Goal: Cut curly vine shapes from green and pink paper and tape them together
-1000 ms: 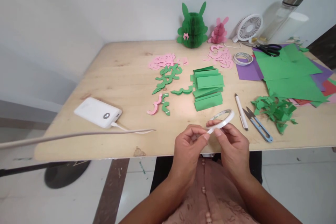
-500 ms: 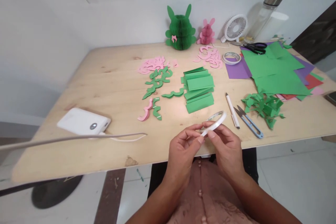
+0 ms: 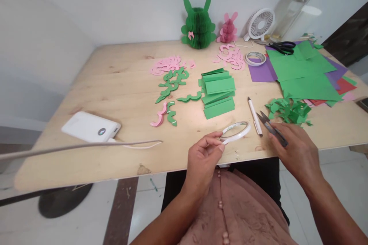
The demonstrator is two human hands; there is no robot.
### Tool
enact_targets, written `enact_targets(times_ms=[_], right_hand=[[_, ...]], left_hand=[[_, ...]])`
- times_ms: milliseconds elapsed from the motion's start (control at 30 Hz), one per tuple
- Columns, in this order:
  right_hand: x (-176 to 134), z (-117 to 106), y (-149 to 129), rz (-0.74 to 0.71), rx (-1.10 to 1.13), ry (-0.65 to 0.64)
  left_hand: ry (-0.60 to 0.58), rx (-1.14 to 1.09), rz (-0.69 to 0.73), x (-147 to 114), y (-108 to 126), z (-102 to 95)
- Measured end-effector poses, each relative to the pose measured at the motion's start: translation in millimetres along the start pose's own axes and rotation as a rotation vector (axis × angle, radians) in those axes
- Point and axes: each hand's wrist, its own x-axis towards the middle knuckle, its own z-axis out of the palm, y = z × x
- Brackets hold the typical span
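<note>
My left hand (image 3: 205, 155) pinches the near edge of a white tape roll (image 3: 243, 133) between thumb and fingers. The roll tilts just above the table's front part. My right hand (image 3: 297, 151) is at the thread snips (image 3: 274, 129), thumb on one side and fingers on the other, closed round the handle. The snips' dark blades point up and left, close to a white pen (image 3: 254, 116). Folded green paper strips (image 3: 220, 86) lie beyond the tape. Left of them are a curvy green cutout (image 3: 171, 114) and a curvy pink one (image 3: 159, 115).
Green scraps (image 3: 289, 111) lie right of the snips, with coloured paper sheets (image 3: 310, 88) and black scissors (image 3: 281, 48) behind. A power bank (image 3: 90, 126) and its cable sit left. Paper rabbits (image 3: 198, 26), a fan (image 3: 261, 24) and a bottle (image 3: 296, 9) stand at the back.
My right hand has left the tape roll and moved right, onto the thread snips. My left hand keeps the roll. The view has shifted slightly.
</note>
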Motion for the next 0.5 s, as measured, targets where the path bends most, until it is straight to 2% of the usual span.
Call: enact_targets(times_ms=[167,300,500], right_hand=[[3.7,6.5,9.1,-0.041,-0.145,-0.058],[8.0,5.2,9.1,-0.024,-0.213,-0.1],[9.3,3.9,11.6,0.099,-0.1,-0.182]], left_hand=[[0.011,-0.017,0.006,-1.2,-1.6,1.1],[0.014,-0.098,-0.052,-1.5,0.8,2.7],[0.002,-0.21,-0.174,-2.3,6.4,3.1]])
